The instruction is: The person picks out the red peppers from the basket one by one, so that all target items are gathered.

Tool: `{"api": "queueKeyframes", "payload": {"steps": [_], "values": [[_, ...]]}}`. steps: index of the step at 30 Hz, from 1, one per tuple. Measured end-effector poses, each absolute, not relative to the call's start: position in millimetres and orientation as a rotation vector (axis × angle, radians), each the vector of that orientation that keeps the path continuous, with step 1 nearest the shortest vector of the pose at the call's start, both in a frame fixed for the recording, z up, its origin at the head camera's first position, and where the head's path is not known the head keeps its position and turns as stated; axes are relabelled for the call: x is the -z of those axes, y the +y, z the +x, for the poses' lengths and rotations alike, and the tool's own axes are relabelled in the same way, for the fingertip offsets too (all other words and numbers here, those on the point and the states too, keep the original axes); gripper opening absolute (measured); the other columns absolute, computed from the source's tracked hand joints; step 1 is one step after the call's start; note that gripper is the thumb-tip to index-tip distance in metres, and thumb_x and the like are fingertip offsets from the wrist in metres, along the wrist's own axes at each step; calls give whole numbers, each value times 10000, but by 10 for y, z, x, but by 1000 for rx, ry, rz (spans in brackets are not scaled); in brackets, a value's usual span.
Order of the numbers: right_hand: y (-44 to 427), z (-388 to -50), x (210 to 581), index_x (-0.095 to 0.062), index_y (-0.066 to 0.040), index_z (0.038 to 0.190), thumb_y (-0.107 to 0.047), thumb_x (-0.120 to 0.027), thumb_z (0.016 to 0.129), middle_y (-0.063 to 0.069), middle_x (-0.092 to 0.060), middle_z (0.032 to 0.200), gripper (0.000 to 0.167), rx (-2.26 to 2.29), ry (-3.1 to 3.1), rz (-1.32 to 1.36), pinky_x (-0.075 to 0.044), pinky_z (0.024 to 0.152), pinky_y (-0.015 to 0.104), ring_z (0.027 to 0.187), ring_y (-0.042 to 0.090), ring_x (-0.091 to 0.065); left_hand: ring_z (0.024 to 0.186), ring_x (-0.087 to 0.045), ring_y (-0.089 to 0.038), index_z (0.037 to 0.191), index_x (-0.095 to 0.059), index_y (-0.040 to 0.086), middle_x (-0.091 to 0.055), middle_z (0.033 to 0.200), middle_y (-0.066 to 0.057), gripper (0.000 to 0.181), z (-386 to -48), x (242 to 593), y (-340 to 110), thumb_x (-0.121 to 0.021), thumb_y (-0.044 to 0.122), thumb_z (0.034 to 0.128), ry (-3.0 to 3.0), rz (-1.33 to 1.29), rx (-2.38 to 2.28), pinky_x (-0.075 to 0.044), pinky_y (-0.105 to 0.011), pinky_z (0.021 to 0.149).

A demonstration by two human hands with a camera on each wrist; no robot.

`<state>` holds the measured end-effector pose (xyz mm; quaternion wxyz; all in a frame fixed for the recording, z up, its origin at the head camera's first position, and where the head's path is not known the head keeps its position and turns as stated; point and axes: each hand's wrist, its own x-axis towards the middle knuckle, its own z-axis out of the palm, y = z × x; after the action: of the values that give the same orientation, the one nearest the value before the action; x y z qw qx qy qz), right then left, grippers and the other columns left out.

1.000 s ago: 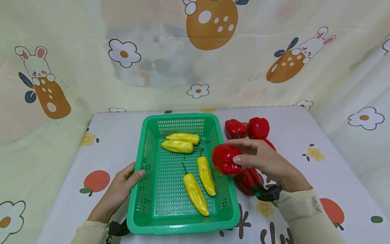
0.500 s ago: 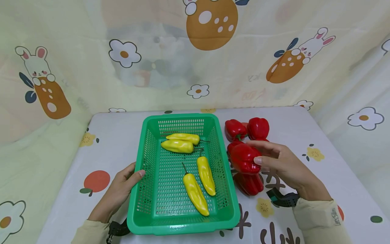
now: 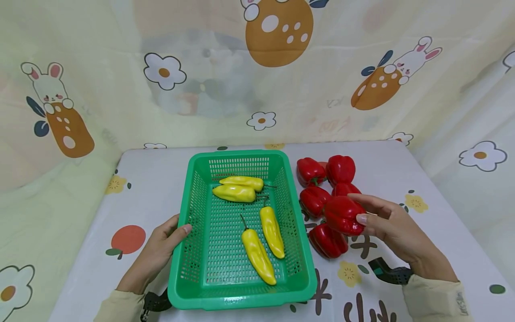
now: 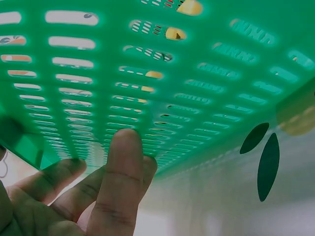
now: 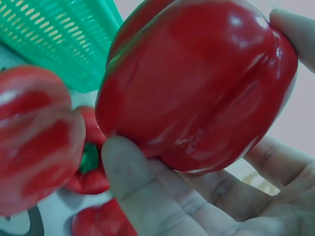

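Observation:
My right hand (image 3: 396,226) holds a red bell pepper (image 3: 343,215) between thumb and fingers, to the right of the green plastic basket (image 3: 241,303). In the right wrist view, this glossy bell pepper (image 5: 197,83) fills much of the picture. Several other red bell peppers (image 3: 315,201) lie around and behind it on the table. My left hand (image 3: 161,237) grips the basket's left side, thumb over the rim; the left wrist view shows its fingers (image 4: 120,177) against the slotted green plastic. Inside the basket lie several long yellow peppers (image 3: 258,257) with thin stems.
A pale patterned cloth (image 3: 132,188) covers the table. Behind it hangs a curtain (image 3: 217,120) printed with rabbits and flowers. The red peppers lie close along the basket's right side.
My right hand has carried its red bell pepper from the basket's right rim away to the right, over the other red peppers. My left hand and the basket stay put.

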<state>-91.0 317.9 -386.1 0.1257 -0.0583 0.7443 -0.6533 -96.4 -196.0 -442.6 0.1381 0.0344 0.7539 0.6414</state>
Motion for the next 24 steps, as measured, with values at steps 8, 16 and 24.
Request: {"api": "queueKeyframes", "payload": {"steps": [8, 16, 24], "values": [[3381, -814, 4006, -606, -253, 1433, -19, -542, 1051, -87, -644, 1323, 452, 1975, 2124, -75, -646, 834, 342, 1109, 136, -692, 999, -753, -293, 1581, -414, 47, -569, 1412, -301, 551, -967, 4430, -1956, -558, 256, 1092, 2192, 98, -1851, -657, -402, 799], [3501, -740, 4101, -606, -282, 1433, -59, -540, 1070, -113, -651, 1294, 431, 2004, 2096, 73, -647, 842, 352, 1106, 105, -675, 994, -753, -304, 1577, -416, 44, -574, 1402, -305, 553, -976, 4426, -1959, -557, 269, 1093, 2199, 85, -1837, -658, -409, 793], [3568, -693, 4220, -632, -335, 1394, -74, -555, 1070, -149, -666, 1260, 423, 2024, 2075, 162, -646, 835, 331, 1083, 85, -681, 977, -758, -284, 1579, -415, 46, -573, 1400, -305, 556, -973, 4427, -1955, -560, 270, 1092, 2200, 83, -1838, -658, -406, 791]]}}
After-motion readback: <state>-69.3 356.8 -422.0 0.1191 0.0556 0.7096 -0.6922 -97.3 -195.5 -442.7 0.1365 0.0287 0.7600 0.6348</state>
